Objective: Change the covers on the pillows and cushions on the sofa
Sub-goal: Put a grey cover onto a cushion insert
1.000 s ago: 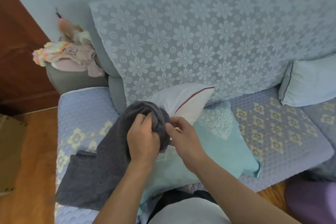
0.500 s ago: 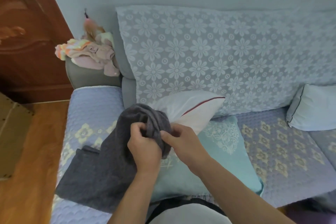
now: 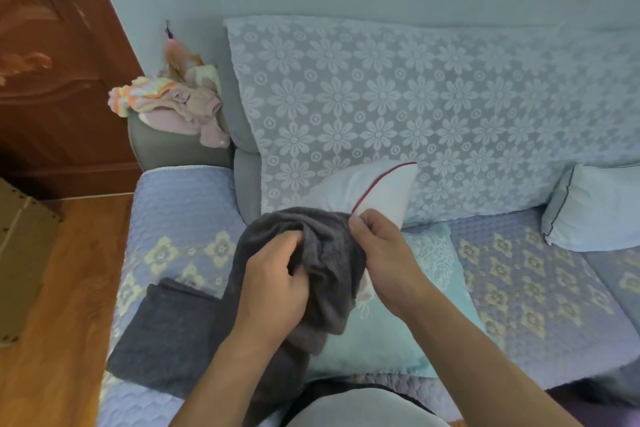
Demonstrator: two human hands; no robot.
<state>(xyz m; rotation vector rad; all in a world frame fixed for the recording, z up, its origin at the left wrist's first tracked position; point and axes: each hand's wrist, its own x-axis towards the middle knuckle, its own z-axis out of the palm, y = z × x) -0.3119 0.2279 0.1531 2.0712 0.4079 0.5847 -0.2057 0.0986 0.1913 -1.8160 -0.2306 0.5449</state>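
Observation:
A dark grey knitted cover [image 3: 325, 253] is bunched up over the sofa seat [image 3: 180, 204], and its tail lies on the seat to the left. My left hand [image 3: 273, 284] grips the bunched cloth from the left. My right hand [image 3: 384, 253] pinches its upper right edge. Behind the cover a white cushion [image 3: 377, 191] with a red seam leans on the backrest. Under my hands lies a turquoise cushion [image 3: 433, 274] with a lace print.
A pale cushion [image 3: 595, 208] with dark piping rests at the right. A floral lace throw [image 3: 415, 107] covers the backrest. Crumpled clothes [image 3: 173, 104] sit on the grey armrest. A brown door [image 3: 52, 55] and a cardboard box [image 3: 17, 253] stand at the left.
My hands have spread apart along the grey cover, the right one moving up to its top edge. The camera has turned to the left and upward.

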